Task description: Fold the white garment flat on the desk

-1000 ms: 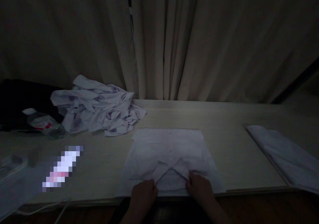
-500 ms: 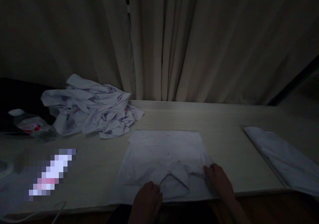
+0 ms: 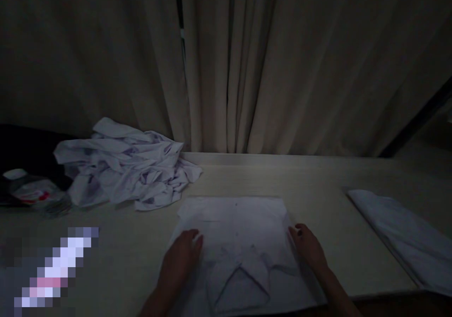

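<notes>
On table (image 3: pixel 325 185), centre: folded white shirt (image 3: pixel 236 232), collar twd person. L hand (image 3: pixel 183 253) flat, fingers apart, on its left edge; R hand (image 3: pixel 307 246) likewise on right edge.

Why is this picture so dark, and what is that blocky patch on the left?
Head view: very dim, with weak light on the table. The flat white shirt, crumpled pile and folded stack look greyish-purple. The left hand and right hand are dark and soft-edged. The pixelated patch is deliberate blurring. The bottle is murky.
</notes>
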The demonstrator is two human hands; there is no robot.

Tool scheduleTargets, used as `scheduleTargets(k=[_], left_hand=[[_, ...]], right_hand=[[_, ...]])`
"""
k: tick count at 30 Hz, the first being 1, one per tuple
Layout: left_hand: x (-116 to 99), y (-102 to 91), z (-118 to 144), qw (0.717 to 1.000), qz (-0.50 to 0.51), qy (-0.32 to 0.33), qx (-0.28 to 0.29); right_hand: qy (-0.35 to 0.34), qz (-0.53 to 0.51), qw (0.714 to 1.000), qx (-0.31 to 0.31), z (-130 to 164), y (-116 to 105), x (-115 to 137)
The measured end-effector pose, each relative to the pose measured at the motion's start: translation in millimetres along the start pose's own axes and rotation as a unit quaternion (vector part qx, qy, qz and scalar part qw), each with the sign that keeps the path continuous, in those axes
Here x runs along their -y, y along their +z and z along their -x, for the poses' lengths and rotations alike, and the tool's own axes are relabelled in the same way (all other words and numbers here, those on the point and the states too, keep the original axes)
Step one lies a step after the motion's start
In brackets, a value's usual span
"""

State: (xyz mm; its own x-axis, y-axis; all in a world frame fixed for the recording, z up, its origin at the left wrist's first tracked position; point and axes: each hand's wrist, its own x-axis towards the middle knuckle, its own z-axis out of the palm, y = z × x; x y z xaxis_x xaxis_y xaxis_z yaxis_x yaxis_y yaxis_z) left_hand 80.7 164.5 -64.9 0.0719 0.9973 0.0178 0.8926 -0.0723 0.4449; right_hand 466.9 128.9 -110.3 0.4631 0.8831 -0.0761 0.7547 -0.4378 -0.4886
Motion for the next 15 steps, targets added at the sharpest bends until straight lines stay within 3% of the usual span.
scheduleTargets(k=[2, 5, 11, 15], left_hand=[[26.6, -15.0, -37.7, 0.997, -0.017, -0.078, -0.002], [53.5, -19.4, -77.4, 0.992, -0.034, -0.124, 0.018], [58.9, -4.0, -107.9, 0.993, -0.026, -0.104, 0.044], [63.7, -2.2, -122.0, 0.994, -0.006, -0.101, 0.049]], right_hand=[[0.025, -0.036, 0.998, 0.034, -22.2, 2.6, 6.1], [0.033, -0.048, 0.998, 0.038, -50.1, 13.1, 17.3], [0.028, -0.054, 0.998, 0.007, -76.6, 36.9, 31.3], [0.023, -0.052, 0.998, -0.014, -84.8, 37.5, 31.1]])
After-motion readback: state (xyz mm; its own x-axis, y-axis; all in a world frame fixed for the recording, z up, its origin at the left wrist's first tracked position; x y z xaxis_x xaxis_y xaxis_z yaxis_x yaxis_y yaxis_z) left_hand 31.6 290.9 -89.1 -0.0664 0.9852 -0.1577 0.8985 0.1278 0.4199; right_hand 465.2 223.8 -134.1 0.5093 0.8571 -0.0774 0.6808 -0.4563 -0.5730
